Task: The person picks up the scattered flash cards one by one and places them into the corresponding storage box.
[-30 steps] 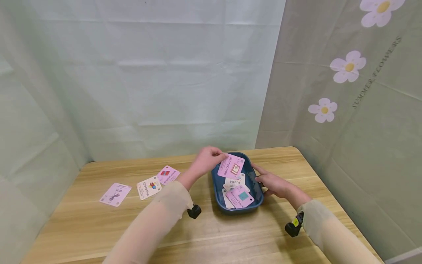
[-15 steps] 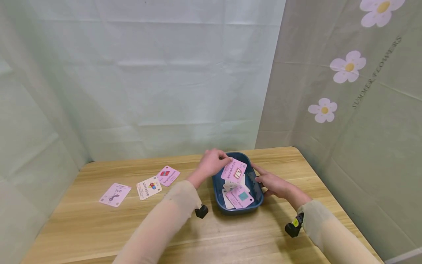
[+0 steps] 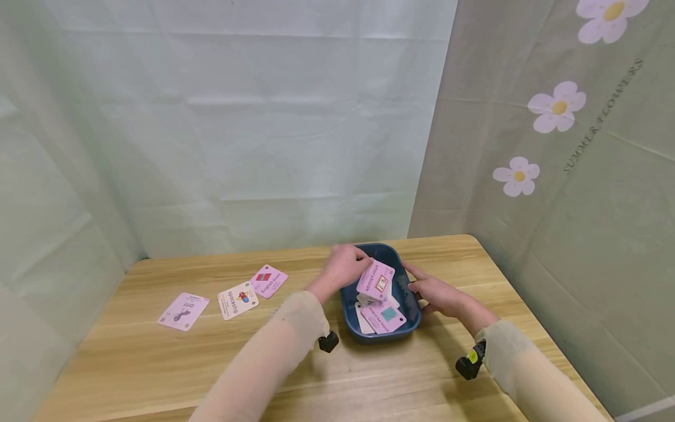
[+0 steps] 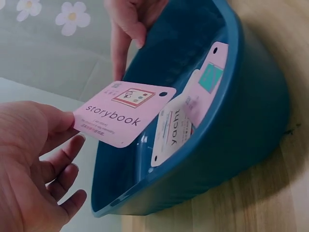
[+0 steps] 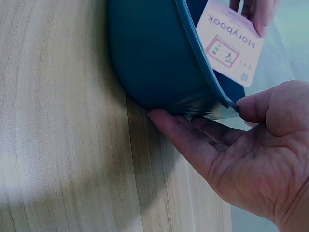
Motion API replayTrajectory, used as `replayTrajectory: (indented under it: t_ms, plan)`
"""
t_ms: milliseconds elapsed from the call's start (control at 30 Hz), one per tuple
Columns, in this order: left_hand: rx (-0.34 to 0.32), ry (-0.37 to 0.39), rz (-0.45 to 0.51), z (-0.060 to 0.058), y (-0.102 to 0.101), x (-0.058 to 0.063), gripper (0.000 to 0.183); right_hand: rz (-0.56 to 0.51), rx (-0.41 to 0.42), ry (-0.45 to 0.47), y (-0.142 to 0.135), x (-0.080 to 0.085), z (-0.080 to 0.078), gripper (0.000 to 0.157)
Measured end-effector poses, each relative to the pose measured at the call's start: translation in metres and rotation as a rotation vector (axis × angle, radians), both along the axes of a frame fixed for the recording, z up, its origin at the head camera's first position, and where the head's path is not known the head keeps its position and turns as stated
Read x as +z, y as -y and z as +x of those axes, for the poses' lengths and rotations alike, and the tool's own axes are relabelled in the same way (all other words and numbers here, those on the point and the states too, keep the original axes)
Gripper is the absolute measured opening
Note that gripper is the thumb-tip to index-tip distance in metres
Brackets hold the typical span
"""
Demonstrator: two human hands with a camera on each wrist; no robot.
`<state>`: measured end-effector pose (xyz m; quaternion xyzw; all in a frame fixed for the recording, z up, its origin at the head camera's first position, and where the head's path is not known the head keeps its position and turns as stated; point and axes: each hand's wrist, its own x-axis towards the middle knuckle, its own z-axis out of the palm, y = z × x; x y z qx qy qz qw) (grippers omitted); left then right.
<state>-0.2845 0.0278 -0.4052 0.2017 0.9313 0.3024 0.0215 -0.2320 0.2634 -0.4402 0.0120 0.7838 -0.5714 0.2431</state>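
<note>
My left hand point(image 3: 345, 266) pinches one corner of a pink "storybook" card point(image 4: 126, 112) between thumb and fingers. The card slants over the open top of a dark blue plastic bin point(image 4: 241, 130). Inside the bin lie a pink "exercise book" card point(image 3: 382, 316) and a white "yacht" card point(image 4: 173, 133), partly overlapped by other cards. At the bin's right side, my right hand point(image 5: 260, 150) grips it with the thumb at the rim and the fingers against the outer wall. The bin stands upright on the wooden table point(image 3: 237, 363).
Left of the bin, a pink "English book" card point(image 3: 269, 282) lies partly under a white "spaceship" card point(image 3: 238, 300). Farther left is a pink "ant" card point(image 3: 183, 311). Pale curtains point(image 3: 253, 129) hang behind the table and at its sides.
My left hand has moved right and slightly toward me, bringing the storybook card lower over the cards in the bin. My right hand and the bin have stayed put.
</note>
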Motion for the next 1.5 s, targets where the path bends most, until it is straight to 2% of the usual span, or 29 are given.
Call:
replayTrajectory:
  t_ms: [300, 533, 833, 1067, 1233, 1500]
  plan:
    - [-0.006, 0.035, -0.02, 0.005, -0.009, -0.005, 0.041, -0.003, 0.01, -0.004, -0.002, -0.003, -0.001, 0.06]
    - [0.013, 0.064, -0.012, 0.006, -0.01, -0.008, 0.042, 0.004, 0.006, -0.002, -0.002, -0.002, -0.001, 0.06]
    - [-0.002, 0.05, -0.022, 0.003, -0.011, -0.017, 0.047, 0.001, -0.006, -0.001, -0.002, -0.002, -0.001, 0.06]
    - [-0.008, 0.036, -0.038, 0.002, -0.014, -0.017, 0.042, 0.0, 0.002, -0.001, -0.002, -0.002, 0.0, 0.06]
    - [0.011, 0.045, -0.059, 0.001, -0.016, -0.018, 0.032, 0.009, 0.001, -0.003, -0.002, -0.002, 0.0, 0.06]
    - [0.052, -0.014, -0.135, -0.002, -0.018, -0.022, 0.021, 0.011, 0.002, -0.003, -0.002, -0.001, -0.001, 0.06]
